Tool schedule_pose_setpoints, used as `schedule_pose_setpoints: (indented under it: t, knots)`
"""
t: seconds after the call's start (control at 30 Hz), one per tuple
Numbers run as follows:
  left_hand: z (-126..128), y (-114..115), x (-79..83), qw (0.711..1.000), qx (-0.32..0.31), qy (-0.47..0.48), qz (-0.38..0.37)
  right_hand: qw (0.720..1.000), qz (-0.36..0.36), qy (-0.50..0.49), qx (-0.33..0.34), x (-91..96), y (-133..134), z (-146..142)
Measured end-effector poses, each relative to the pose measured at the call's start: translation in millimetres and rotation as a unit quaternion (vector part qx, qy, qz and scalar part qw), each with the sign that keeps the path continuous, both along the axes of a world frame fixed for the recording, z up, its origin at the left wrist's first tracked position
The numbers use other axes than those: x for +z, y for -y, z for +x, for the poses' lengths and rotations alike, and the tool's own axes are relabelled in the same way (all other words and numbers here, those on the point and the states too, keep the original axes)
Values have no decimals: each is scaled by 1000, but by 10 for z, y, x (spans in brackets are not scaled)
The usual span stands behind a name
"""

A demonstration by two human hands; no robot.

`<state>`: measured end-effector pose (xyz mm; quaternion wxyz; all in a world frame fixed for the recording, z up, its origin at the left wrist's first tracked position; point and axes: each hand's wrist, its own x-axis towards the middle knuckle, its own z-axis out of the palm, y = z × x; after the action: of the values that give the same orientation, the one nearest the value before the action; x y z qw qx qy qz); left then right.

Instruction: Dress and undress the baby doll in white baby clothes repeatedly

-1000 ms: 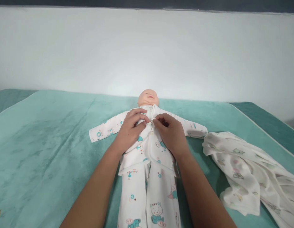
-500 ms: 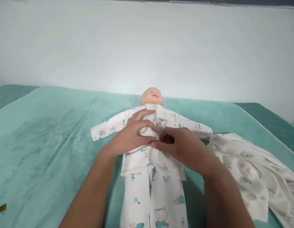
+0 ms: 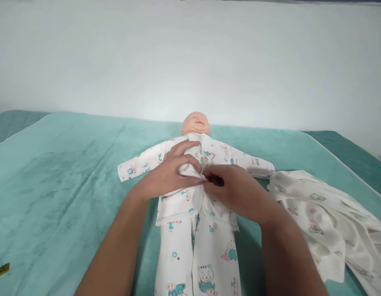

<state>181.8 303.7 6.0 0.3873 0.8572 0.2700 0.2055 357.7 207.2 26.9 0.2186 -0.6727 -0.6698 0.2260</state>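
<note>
A baby doll (image 3: 196, 123) lies on its back, head away from me, dressed in a white printed jacket (image 3: 174, 209) and matching trousers (image 3: 215, 255). Over its chest, my left hand (image 3: 174, 168) pinches the left front edge of the jacket between thumb and index finger, the other fingers resting on the cloth. Opposite it, my right hand (image 3: 229, 183) pinches the other front edge, its fingertips meeting those of the left. A small pale button shows just above the fingertips. Whatever lies between the pinched fingers is hidden.
Beneath the doll spreads a teal cover (image 3: 70, 185) with darker side bands. A crumpled white printed cloth (image 3: 326, 222) lies at the right, touching the doll's sleeve end. A small yellow-and-black strip (image 3: 1, 271) is at the left edge. Behind stands a white wall (image 3: 190, 57).
My right fingertips have shifted slightly and closed in against the left fingertips at the jacket's front edges. The left hand keeps nearly the same hold.
</note>
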Motion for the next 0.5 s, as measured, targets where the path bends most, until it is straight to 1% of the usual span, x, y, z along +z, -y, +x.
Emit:
schedule_pose_setpoints:
  t: [0.13,0.27,0.37,0.5]
  knots:
    - [9,20,43,1000,-9,-9,5,994,-30,-88,63,28,-15,136]
    - [20,14,41,999,-22,12,22,985,-40,-136,100,22,-29,203]
    - [19,-3,24,999,-26,26,24,978,-47,-170,114,-10,-49,238]
    - [16,-28,-8,998,-22,49,16,975,-54,-186,107,-49,-73,252]
